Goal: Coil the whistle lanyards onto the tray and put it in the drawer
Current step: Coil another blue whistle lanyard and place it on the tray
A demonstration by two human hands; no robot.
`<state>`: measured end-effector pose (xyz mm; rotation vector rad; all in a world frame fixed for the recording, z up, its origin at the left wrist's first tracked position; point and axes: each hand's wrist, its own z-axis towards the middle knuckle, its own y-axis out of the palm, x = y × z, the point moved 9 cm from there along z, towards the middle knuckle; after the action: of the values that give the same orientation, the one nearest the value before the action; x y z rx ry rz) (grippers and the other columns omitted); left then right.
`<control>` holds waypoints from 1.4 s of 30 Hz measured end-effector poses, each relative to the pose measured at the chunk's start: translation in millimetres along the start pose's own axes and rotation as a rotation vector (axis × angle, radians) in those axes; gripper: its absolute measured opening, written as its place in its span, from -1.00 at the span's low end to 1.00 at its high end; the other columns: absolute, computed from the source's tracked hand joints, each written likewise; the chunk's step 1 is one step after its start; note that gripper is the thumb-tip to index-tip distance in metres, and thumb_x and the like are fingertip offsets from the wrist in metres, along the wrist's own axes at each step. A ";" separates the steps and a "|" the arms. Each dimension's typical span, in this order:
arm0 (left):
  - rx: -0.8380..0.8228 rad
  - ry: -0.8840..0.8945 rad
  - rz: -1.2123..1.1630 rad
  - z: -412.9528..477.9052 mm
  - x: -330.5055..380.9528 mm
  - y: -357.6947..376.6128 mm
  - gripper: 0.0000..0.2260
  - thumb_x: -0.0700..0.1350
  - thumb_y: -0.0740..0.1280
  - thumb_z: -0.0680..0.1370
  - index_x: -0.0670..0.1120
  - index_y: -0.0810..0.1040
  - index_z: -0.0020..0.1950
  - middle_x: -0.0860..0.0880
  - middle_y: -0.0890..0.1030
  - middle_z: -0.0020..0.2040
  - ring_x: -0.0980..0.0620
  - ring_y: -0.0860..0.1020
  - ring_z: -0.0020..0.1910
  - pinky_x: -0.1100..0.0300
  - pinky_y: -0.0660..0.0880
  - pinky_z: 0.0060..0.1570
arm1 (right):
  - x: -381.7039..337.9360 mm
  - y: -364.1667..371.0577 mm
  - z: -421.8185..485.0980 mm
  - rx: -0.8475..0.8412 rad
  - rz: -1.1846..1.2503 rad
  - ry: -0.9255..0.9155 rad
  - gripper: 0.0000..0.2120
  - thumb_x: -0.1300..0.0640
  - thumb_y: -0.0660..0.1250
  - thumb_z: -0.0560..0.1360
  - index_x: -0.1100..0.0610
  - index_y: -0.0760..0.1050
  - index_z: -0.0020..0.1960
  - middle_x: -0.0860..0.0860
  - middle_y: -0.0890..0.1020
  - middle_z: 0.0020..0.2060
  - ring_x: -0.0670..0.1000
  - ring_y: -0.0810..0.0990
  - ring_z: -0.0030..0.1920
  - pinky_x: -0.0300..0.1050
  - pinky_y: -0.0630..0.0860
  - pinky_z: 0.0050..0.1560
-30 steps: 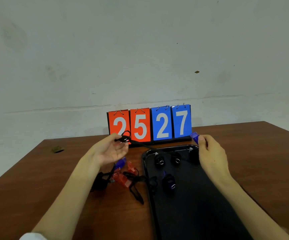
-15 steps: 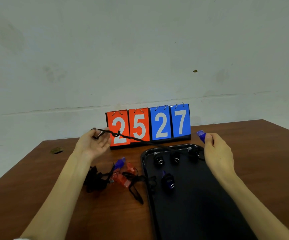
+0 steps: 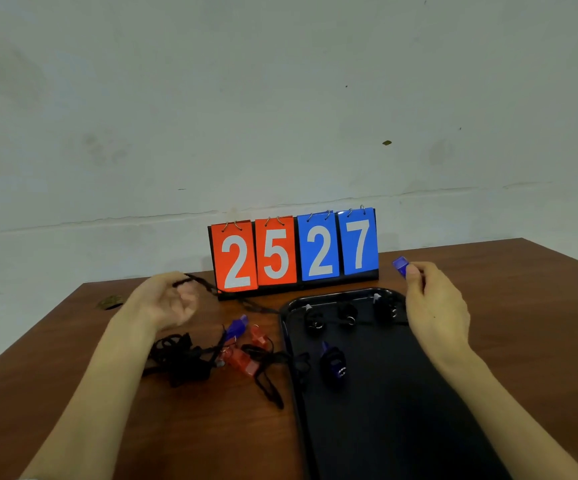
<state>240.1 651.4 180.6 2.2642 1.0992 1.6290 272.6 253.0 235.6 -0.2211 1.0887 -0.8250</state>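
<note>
- Nearest, the black tray (image 3: 384, 410) lies on the wooden table (image 3: 72, 427) with its long axis running away from the person; one coiled dark-blue whistle (image 3: 332, 363) sits near its left rim, where it was half a second ago.
- Just left of the tray, a loose tangle of lanyards (image 3: 180, 358) with a blue whistle (image 3: 237, 326) and red whistles (image 3: 242, 360) rests on the table, unchanged.
- Further in, three coiled black whistles (image 3: 348, 315) stand in a row along the tray's far end.
- Compared with the earlier frames, the left hand (image 3: 168, 303) has dropped lower and closed loosely round the end of a black cord (image 3: 246, 303), fingers curled.
- That cord runs left to right, sagging past the scoreboard's base and across the tray's far end, slacker than before.
- Farther right, the right hand (image 3: 436, 310) pinches a blue whistle mouthpiece (image 3: 400, 266) between thumb and forefinger, the piece pointing up and away to the left, about where it was.
- Farthest, the flip scoreboard (image 3: 294, 251) reads 25 and 27 against the wall.
</note>
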 end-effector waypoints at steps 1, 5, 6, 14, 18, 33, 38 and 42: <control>-0.066 -0.071 -0.145 -5.2 -5.7 6.3 -0.96 -0.26 0.19 0.49 -0.19 0.42 -0.10 -0.02 0.49 -0.39 0.11 0.50 -0.50 0.27 0.52 -0.53 | -2.4 3.0 -2.0 -0.022 0.055 -0.021 -0.71 0.00 0.06 0.61 0.11 0.43 0.20 0.01 0.55 -0.10 -0.05 0.50 -0.19 -0.18 0.33 -0.33; -0.070 -0.077 -0.063 -4.4 -19.1 21.1 -0.75 -0.15 0.28 0.46 -0.19 0.39 0.10 -0.14 0.52 -0.11 0.04 0.52 -0.12 0.06 0.62 -0.32 | -17.3 24.9 -12.6 -0.232 0.575 0.024 -0.75 -0.01 0.22 0.55 0.08 0.46 0.15 -0.03 0.60 -0.15 -0.17 0.51 -0.34 -0.27 0.44 -0.37; -0.018 -0.011 0.120 -3.9 -19.8 24.3 -0.72 -0.10 0.28 0.50 -0.19 0.37 0.14 -0.15 0.50 -0.10 0.02 0.50 -0.16 0.11 0.60 -0.35 | -21.2 32.8 -16.5 -0.317 0.710 0.084 -0.75 0.03 0.25 0.54 0.09 0.46 0.17 0.02 0.61 -0.16 -0.14 0.52 -0.39 -0.26 0.46 -0.41; -0.438 0.462 0.790 -73.6 -77.8 164.6 -0.80 -0.04 0.23 0.59 -0.14 0.49 0.08 -0.08 0.62 -0.08 -0.02 0.61 -0.06 0.16 0.56 0.01 | -41.9 54.2 -37.5 -0.534 1.070 0.173 -0.59 0.12 0.41 0.33 0.20 0.49 0.14 0.12 0.69 -0.05 0.08 0.67 -0.02 -0.12 0.61 -0.04; -0.615 0.218 0.706 -90.2 -119.6 182.4 -0.73 -0.02 0.27 0.57 -0.12 0.35 0.18 -0.15 0.60 -0.14 -0.06 0.64 -0.19 0.13 0.58 -0.12 | -37.5 44.2 -31.8 -0.425 1.017 0.153 -0.57 -0.01 0.38 0.30 0.18 0.51 0.10 0.09 0.67 -0.02 0.02 0.64 0.01 -0.05 0.55 -0.01; -0.572 0.471 0.997 -64.6 -63.8 148.5 -0.87 -0.06 0.37 0.51 -0.11 0.57 -0.04 0.01 0.40 -0.46 0.12 0.25 -0.56 0.28 0.24 -0.53 | -30.0 57.5 -31.3 -0.507 1.330 0.341 -0.82 0.06 0.24 0.50 0.14 0.50 0.02 0.01 0.62 -0.21 -0.03 0.62 -0.03 -0.07 0.49 0.10; -0.476 0.355 1.410 -49.9 -38.7 114.7 -0.64 0.20 0.20 0.52 -0.07 0.55 0.00 0.01 0.44 -0.49 0.12 0.23 -0.60 0.30 0.17 -0.58 | -29.9 56.2 -29.7 -0.512 1.438 0.395 -0.87 0.09 0.15 0.59 0.16 0.39 -0.02 0.01 0.45 -0.36 -0.05 0.52 -0.34 -0.05 0.54 -0.03; -0.422 0.144 1.873 -25.0 -64.1 64.1 -0.76 0.13 0.20 0.57 0.08 0.42 0.18 0.02 0.53 -0.37 0.16 0.37 -0.56 0.33 0.29 -0.56 | -36.4 60.8 -41.4 -0.619 1.310 0.373 -0.84 0.06 0.22 0.54 0.14 0.42 0.05 -0.02 0.39 -0.37 -0.12 0.28 -0.47 -0.27 0.35 -0.48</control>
<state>239.5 557.5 174.0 2.6094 -1.8743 1.8482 259.3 329.4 208.5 0.1624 1.4977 0.6827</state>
